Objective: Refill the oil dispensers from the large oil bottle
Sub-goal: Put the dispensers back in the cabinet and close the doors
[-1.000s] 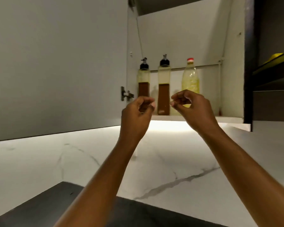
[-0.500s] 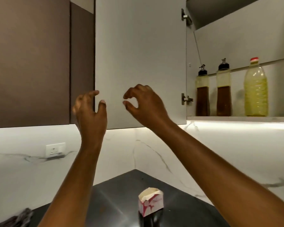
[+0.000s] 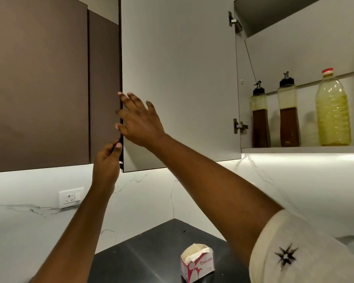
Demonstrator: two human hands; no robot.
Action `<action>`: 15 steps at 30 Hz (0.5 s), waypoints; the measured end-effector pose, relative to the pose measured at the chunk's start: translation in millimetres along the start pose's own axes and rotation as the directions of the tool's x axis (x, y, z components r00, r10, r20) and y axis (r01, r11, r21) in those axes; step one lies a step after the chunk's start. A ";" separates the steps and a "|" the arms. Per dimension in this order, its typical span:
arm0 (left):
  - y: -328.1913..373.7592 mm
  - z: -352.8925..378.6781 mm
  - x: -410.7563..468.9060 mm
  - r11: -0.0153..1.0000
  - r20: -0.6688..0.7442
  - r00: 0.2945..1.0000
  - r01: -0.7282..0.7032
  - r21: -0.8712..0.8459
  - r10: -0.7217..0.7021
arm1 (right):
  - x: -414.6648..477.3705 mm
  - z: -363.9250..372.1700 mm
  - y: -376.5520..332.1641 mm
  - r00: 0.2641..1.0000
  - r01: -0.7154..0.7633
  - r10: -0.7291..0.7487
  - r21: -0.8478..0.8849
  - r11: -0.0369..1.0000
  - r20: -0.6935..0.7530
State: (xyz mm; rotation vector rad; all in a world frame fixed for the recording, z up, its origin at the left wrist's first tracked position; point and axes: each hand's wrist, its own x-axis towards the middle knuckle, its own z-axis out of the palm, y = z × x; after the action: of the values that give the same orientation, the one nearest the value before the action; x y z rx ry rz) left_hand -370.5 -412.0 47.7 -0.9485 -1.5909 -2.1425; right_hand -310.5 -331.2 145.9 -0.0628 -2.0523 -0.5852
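Note:
Two clear oil dispensers with black pour spouts stand on the open cabinet's shelf [image 3: 307,149], one on the left [image 3: 261,117] and one beside it [image 3: 288,113]; both hold dark oil in their lower halves. To their right stands the large plastic oil bottle [image 3: 333,111], red-capped and nearly full of yellow oil. Both hands are away from the bottles, at the free left edge of the open grey cabinet door [image 3: 180,78]. My right hand [image 3: 139,121] lies with spread, straight fingers on that edge. Below it, my left hand [image 3: 106,162] pinches the same edge with curled fingers.
Brown closed cabinet doors [image 3: 39,88] fill the left. Below is a white marble backsplash with a wall socket [image 3: 71,198]. A dark countertop [image 3: 147,252] in the corner carries an opened red-and-white tissue box [image 3: 196,264]. A light strip glows under the shelf.
My view swung left, away from the bottles. Both hands rose from in front of the shelf and door to the door's free edge, where the left hand took hold and the right hand's fingers spread.

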 end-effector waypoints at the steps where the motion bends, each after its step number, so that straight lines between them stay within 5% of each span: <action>1: -0.4 -0.7 -1.2 1.000 0.006 1.000 -0.014 -0.017 0.015 | -0.4 -0.2 0.1 1.000 -0.003 0.003 0.001 1.000 -0.010; 15: 48.5 55.6 -97.7 0.889 0.139 0.956 -0.179 -0.421 0.259 | -92.8 -110.9 40.9 0.962 -0.036 0.055 0.073 0.997 -0.267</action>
State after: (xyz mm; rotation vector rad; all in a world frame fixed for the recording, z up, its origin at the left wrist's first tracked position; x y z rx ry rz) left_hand -251.9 -389.9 27.1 -1.4280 -1.0562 -2.3141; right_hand -161.1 -325.2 131.4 0.0091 -1.7996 -0.4683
